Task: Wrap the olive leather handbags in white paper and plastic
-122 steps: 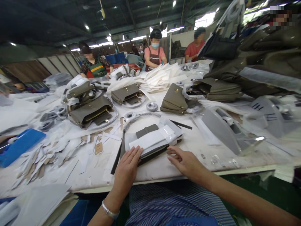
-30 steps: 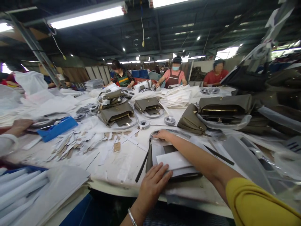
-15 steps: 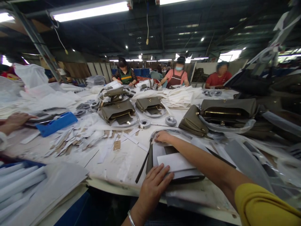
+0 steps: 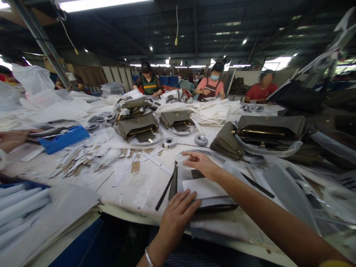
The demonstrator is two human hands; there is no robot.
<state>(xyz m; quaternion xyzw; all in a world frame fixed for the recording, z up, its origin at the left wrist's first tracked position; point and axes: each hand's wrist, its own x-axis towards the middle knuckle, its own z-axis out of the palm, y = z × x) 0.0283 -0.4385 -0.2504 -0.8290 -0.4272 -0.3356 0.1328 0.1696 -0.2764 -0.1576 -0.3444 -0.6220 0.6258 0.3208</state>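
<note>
A flat grey handbag (image 4: 180, 178) wrapped in white paper (image 4: 204, 187) lies on the white worktable (image 4: 130, 187) in front of me. My left hand (image 4: 178, 213) rests flat on the bag's near edge, fingers spread. My right hand (image 4: 201, 163) reaches over the bag's far end, its fingers pinched on the clear-wrapped handle (image 4: 191, 152) there. A dark strap (image 4: 165, 191) runs along the bag's left side.
Several olive handbags (image 4: 139, 128) (image 4: 267, 131) sit farther back with tape rolls (image 4: 200, 139). Paper scraps (image 4: 91, 161) litter the left, beside a blue tray (image 4: 63, 139). Stacked white sheets (image 4: 41, 218) lie near left. Three people work at the far side; another person's hand (image 4: 12, 139) is at left.
Over the last second my right hand lifted slightly at the bag's far end and drew a little toward me. My left hand stayed on the near edge. The view shifted slightly.
</note>
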